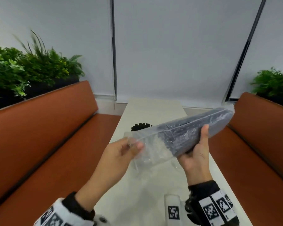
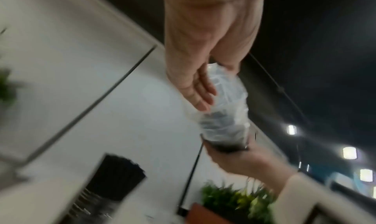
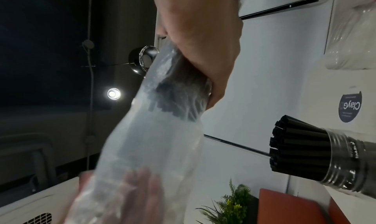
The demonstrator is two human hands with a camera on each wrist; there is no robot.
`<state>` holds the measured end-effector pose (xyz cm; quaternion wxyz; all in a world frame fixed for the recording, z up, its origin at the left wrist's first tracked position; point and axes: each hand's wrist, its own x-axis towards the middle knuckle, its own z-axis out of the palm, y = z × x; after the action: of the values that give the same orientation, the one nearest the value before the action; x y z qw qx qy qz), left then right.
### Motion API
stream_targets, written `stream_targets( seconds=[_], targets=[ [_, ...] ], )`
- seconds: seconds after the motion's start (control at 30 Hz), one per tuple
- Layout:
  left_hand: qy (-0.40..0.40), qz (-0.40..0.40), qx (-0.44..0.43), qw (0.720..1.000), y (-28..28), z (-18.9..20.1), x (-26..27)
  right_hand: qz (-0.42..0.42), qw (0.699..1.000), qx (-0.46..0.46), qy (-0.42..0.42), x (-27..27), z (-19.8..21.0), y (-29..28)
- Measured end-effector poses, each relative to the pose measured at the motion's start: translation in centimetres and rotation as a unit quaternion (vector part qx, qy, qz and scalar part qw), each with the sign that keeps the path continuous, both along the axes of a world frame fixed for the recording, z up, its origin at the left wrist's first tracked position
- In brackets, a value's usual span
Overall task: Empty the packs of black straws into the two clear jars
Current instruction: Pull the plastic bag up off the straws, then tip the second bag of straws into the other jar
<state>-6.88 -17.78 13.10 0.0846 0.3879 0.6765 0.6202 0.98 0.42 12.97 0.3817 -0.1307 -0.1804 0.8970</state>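
I hold a clear plastic pack of black straws (image 1: 194, 128) slanted above the white table (image 1: 153, 108). My right hand (image 1: 199, 141) grips its filled, higher part from below, thumb on top. My left hand (image 1: 134, 145) pinches the empty, crumpled lower end. The straws sit bunched at the right-hand end. Behind the pack stands a clear jar with black straws (image 1: 140, 126) poking out of it. The left wrist view shows my left fingers (image 2: 201, 95) on the pack (image 2: 225, 115). In the right wrist view the jar of straws (image 3: 325, 155) shows clearly, beside the pack (image 3: 162, 123).
Orange benches (image 1: 47, 136) (image 1: 260, 128) run along both sides of the narrow table, with green plants (image 1: 31, 67) behind them. More clear plastic or glass (image 3: 350, 34) lies on the table past the jar. A white tagged block (image 1: 172, 207) stands near the front edge.
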Motion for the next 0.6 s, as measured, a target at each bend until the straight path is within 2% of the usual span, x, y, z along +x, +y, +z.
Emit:
stream_targets(
  seconds=[0.1,0.2,0.4,0.5,0.6],
  targets=[
    [-0.16,0.017,0.072,0.984,2.9,0.2,0.5,-0.033,0.999,-0.013,0.013,-0.1,-0.7,0.9],
    [-0.236,0.009,0.093,0.967,5.7,0.5,0.9,-0.081,0.997,-0.002,0.0,0.5,-0.9,3.3],
    [-0.234,0.037,0.087,0.968,11.7,0.2,-3.3,-0.199,0.978,0.054,-0.022,4.1,1.5,12.6],
    [-0.184,0.01,0.011,0.983,15.1,-1.4,-4.8,-0.263,0.96,0.095,-0.03,5.1,2.7,17.2],
    [-0.133,-0.026,-0.091,0.987,19.8,-4.1,-5.0,-0.276,0.949,0.15,-0.035,4.5,3.1,20.8]
  ],
)
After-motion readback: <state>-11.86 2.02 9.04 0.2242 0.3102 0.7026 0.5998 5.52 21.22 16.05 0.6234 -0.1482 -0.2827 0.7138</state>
